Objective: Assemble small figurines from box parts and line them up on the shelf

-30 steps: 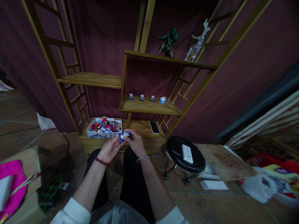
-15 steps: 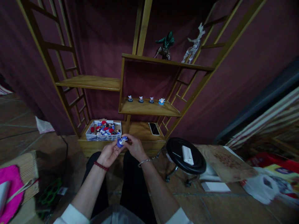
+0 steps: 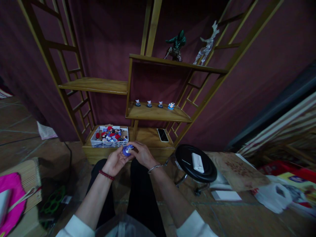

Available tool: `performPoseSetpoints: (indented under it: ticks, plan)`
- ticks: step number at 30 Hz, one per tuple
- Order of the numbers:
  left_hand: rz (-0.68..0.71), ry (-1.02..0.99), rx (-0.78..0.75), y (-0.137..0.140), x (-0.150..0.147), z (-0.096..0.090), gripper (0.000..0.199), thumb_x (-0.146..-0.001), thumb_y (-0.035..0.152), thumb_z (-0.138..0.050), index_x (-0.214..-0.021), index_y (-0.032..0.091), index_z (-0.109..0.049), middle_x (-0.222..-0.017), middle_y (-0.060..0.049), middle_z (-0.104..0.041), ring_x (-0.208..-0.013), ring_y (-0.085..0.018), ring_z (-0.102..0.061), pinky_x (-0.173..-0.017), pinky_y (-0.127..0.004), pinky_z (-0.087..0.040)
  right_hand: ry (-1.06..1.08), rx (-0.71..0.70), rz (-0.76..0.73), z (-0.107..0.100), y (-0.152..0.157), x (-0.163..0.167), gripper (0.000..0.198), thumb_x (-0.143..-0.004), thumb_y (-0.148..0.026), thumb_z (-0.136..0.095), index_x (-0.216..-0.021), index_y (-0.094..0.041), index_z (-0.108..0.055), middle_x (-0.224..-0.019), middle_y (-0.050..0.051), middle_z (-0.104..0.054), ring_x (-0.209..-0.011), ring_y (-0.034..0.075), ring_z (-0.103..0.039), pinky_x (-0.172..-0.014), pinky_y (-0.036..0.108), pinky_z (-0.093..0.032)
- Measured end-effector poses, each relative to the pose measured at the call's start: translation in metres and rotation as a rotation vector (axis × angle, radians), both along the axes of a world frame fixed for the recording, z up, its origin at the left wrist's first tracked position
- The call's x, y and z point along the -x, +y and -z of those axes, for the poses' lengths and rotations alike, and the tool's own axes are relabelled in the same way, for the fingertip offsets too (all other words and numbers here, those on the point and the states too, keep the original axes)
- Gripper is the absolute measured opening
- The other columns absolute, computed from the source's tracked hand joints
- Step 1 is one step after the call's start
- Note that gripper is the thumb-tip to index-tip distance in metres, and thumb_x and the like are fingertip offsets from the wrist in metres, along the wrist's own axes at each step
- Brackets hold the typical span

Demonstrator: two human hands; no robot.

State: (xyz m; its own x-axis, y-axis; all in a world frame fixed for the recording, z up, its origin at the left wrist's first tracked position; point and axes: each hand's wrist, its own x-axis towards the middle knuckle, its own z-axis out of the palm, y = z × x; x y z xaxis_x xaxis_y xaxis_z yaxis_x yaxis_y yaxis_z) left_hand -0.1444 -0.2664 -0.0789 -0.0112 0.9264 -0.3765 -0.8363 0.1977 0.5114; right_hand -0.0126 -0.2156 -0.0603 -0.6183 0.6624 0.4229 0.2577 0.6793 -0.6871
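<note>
Between my two hands is a small blue-and-white figurine [image 3: 127,150] on a round purple-blue base. The fingers of my left hand [image 3: 117,162] are closed on its base from the left and below. From the right, my right hand [image 3: 142,154] pinches its upper part, covering some of it. Just beyond my hands, a patterned white box [image 3: 108,144] holds several small figurines with red and blue parts. On the middle shelf [image 3: 158,114] several little figurines stand in a row, the rightmost a light-blue one [image 3: 171,105].
A phone [image 3: 162,135] lies on the lower shelf, right of the box. Higher up stand a dark green statue [image 3: 176,46] and a clear deer figure [image 3: 206,44]. To my right is a black stool [image 3: 182,166] bearing a white object [image 3: 197,163]; a plastic bag [image 3: 273,197] lies farther right.
The figurine has turned slightly in my fingers, with its round base now more towards me. My right hand has shifted a little over its top.
</note>
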Motion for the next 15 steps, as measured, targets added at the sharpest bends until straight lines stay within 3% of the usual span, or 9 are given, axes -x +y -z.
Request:
performPoseSetpoints:
  ticks: [15]
  plan:
    - [0.004, -0.016, 0.010, -0.0037, 0.0012, 0.0007, 0.020, -0.085, 0.017, -0.039, -0.083, 0.009, -0.058, -0.075, -0.009, -0.065, -0.070, -0.016, -0.063, -0.078, -0.039, -0.050, -0.067, -0.045, -0.105, 0.0010, 0.0035, 0.0025, 0.028, -0.078, -0.013, -0.052, -0.102, -0.025, -0.058, -0.097, 0.001, -0.060, -0.091, 0.014, -0.055, -0.082, 0.027, -0.041]
